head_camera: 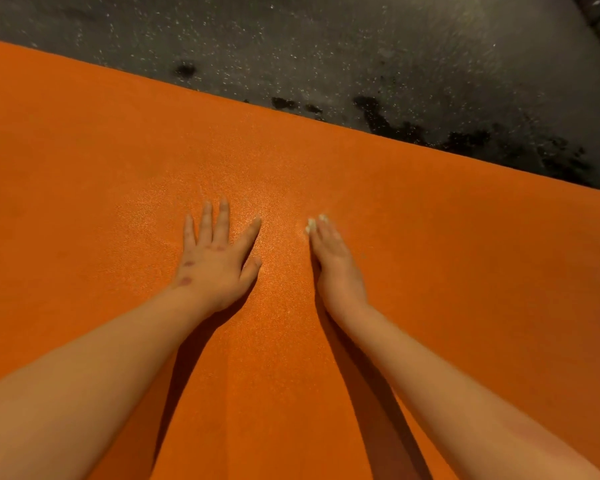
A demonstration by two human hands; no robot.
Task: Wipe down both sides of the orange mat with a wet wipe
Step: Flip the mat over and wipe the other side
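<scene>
Mat (118,150): orange, flat on the dark speckled floor (361,46).
Left hand (215,261): palm down on it, fingers spread.
Right hand (336,265): fingers straight, together, resting on it.

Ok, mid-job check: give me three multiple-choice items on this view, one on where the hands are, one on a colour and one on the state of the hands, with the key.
1. Where do the left hand and right hand rest?
A) on the orange mat
B) on a tabletop
C) on a wall

2. What colour is the floor beyond the mat's far edge?
A) white
B) dark grey, speckled
C) green

3. How are the hands?
A) both gripping a wipe
B) both in fists
C) both open, holding nothing

Key: 1 A, both hands lie on the orange surface. 2 B, the strip past the edge is dark with pale flecks. 3 C, the fingers are straight and nothing is in them.
</scene>
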